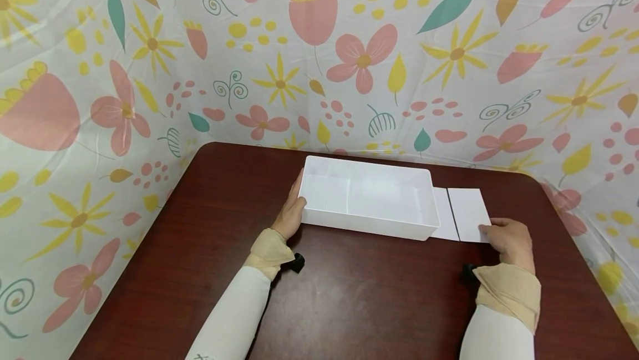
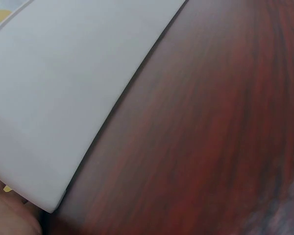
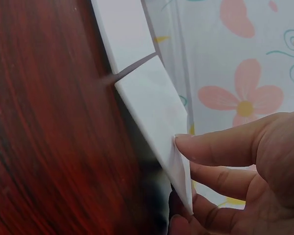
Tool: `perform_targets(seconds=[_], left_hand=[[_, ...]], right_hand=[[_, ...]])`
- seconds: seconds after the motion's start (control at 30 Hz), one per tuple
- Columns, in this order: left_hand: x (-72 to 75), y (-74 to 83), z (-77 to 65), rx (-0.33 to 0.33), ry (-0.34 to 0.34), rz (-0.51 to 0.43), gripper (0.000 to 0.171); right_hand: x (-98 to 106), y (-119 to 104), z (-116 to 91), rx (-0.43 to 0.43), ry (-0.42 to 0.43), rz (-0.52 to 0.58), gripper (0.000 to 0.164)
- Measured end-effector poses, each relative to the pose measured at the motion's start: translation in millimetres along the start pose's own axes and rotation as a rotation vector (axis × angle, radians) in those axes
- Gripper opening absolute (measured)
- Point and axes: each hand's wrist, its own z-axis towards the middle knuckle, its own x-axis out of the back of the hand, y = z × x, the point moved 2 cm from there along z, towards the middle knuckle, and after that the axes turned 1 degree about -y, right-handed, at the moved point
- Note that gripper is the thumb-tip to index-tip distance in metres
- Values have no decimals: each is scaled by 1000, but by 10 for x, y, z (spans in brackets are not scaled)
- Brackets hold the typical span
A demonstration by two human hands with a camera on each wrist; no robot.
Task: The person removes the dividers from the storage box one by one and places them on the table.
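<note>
Head view: the white tray (image 1: 369,224) sits on the table (image 1: 349,299), long axis running left to right, right end a touch nearer the wearer. Left hand (image 1: 289,216) is at its short left end, thumb at the near corner (can't tell if the fingers wrap the wall or just press it). Key relation: right hand (image 1: 510,239) isn't on the tray; it pinches the far-right end of the outer white panel (image 1: 468,213), thumb on the face, fingers on the other side, narrow grip. From that pinch the panel lies leftward, in line with the tray's length. A dark gap splits it from the inner panel (image 1: 444,214), whose left part is hidden at the tray's right wall (under or behind, can't say). So for any pull or push, left hand is nearer the tray, right nearer the panels.
</note>
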Motion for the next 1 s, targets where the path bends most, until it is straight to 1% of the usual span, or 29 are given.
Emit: perform_targets(seconds=[0.37,0.53,0.63,0.73,0.87,1.0], left_hand=[[-4,-8,5,6,6,5,73],[1,-4,10,7,-3,-2,73],[15,60,-1,-3,-19,-33,72],[33,195,-32,-12,-33,-56,72],[43,349,-66,-5,-37,-33,71],[43,382,-76,5,-33,-26,71]], right_hand=[[-10,-16,5,-5,1,-26,57],[-15,-7,13,-1,5,-33,57],[-13,0,19,-3,2,-39,56],[-12,3,18,-1,1,-38,55],[-10,-21,11,17,5,-40,55],[-12,-98,-2,32,5,-33,58]])
